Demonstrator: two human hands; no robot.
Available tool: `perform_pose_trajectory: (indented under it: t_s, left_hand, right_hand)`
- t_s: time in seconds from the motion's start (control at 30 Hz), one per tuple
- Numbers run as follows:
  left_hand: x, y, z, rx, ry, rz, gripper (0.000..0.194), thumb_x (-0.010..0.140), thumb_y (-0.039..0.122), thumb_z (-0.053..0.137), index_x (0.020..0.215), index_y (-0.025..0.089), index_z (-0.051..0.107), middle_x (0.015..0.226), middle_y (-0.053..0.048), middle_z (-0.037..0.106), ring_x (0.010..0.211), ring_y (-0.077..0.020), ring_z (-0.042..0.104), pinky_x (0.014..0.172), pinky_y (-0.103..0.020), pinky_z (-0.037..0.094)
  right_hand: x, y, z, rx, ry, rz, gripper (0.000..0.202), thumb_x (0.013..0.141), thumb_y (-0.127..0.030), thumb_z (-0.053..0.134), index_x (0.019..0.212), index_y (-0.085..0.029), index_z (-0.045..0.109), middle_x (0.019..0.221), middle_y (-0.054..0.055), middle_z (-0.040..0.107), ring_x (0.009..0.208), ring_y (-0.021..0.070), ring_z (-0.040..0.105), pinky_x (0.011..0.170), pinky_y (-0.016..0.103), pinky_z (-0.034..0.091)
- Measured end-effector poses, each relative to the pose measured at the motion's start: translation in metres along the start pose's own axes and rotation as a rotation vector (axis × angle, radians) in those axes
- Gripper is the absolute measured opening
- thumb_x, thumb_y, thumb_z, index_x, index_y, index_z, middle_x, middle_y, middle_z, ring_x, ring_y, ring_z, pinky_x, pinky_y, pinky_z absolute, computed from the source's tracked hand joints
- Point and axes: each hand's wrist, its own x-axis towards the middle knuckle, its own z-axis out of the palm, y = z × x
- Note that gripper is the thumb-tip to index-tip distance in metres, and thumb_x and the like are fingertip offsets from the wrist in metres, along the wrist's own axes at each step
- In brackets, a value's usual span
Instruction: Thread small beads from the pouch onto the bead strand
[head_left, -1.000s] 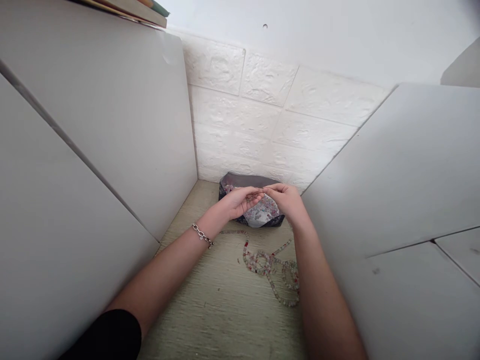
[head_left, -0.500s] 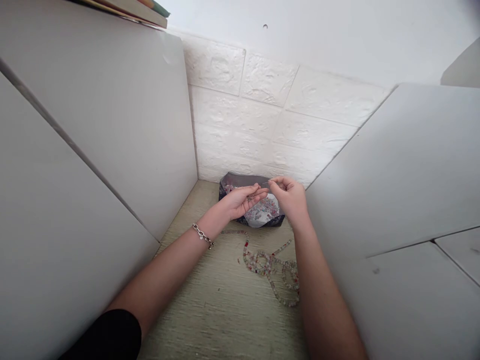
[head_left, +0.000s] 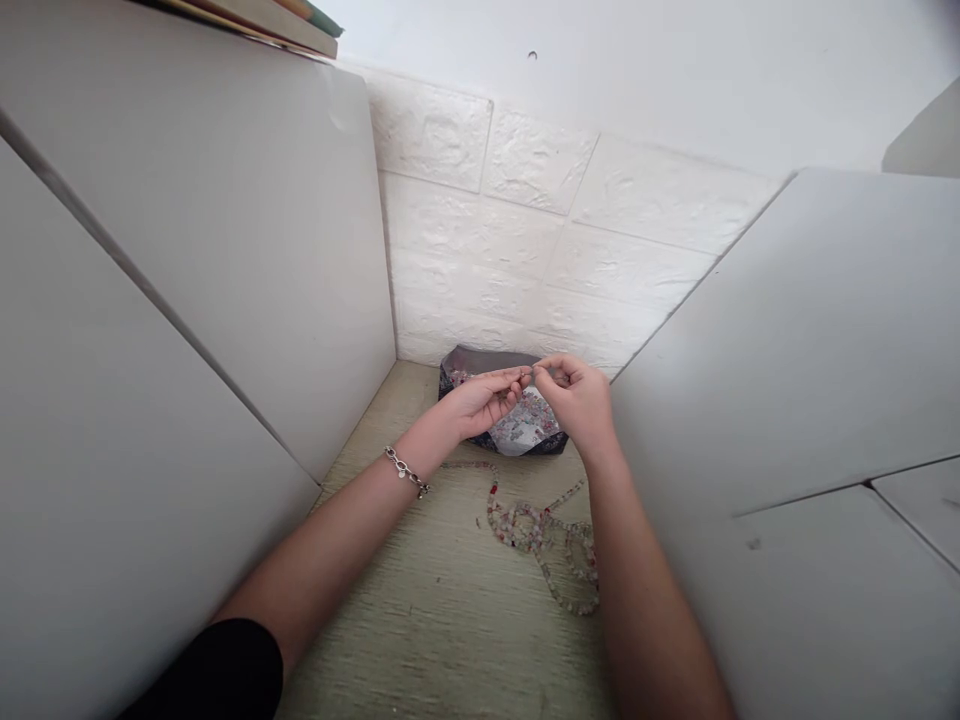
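- Holds left hand (head_left: pixel 489 400) above the open bag (head_left: pixel 499 357) with fingers drawn together, less spread than half a second ago; cannot tell whether around anything.
- Pinches thin piece (head_left: pixel 532 370) in right hand (head_left: pixel 579 397), over the bag's right part, nearer left fingers now.
- Leaves bead string (head_left: pixel 525 543) unmoved before the bag, on the bench (head_left: pixel 435 620).

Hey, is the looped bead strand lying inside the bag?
No, the bead strand lies on the wood-grained surface, nearer the camera than the bag.
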Motion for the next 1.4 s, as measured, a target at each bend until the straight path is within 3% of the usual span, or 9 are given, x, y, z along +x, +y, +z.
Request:
perform_pose_trajectory:
  t_s: [0.33,0.5,1.4]
  left_hand:
    - [0.001,0.0008,-0.0032,0.004,-0.045,-0.053,0.013,0.081,0.016,0.049,0.073,0.008,0.058,0.065,-0.001,0.054,0.048,0.0,0.045,0.044,-0.009,0.04]
    - [0.0004,0.0011,-0.0015,0.001,-0.006,-0.06,0.017,0.081,0.02,0.049,0.071,0.009,0.056,0.062,0.0,0.052,0.045,0.0002,0.043,0.043,-0.009,0.04]
    - [0.0015,-0.0004,-0.0006,-0.039,0.077,-0.089,0.022,0.081,0.023,0.05,0.065,0.008,0.055,0.052,0.002,0.048,0.043,-0.0002,0.042,0.041,-0.009,0.037]
  right_hand:
    - [0.0005,-0.0011,-0.002,-0.008,-0.001,-0.009,0.02,0.067,-0.033,0.052,0.069,-0.016,0.061,0.046,-0.006,0.037,0.045,0.0065,0.031,0.046,0.022,0.024]
    - [-0.0013,-0.0058,-0.0035,-0.027,-0.007,-0.05,0.019,0.068,-0.032,0.052,0.069,-0.016,0.061,0.046,-0.005,0.038,0.045,0.0064,0.032,0.046,0.021,0.026]
    - [-0.0029,-0.003,0.0024,-0.176,-0.043,-0.184,0.017,0.072,-0.029,0.049,0.069,-0.017,0.062,0.057,-0.001,0.055,0.05,0.009,0.042,0.052,0.023,0.031]
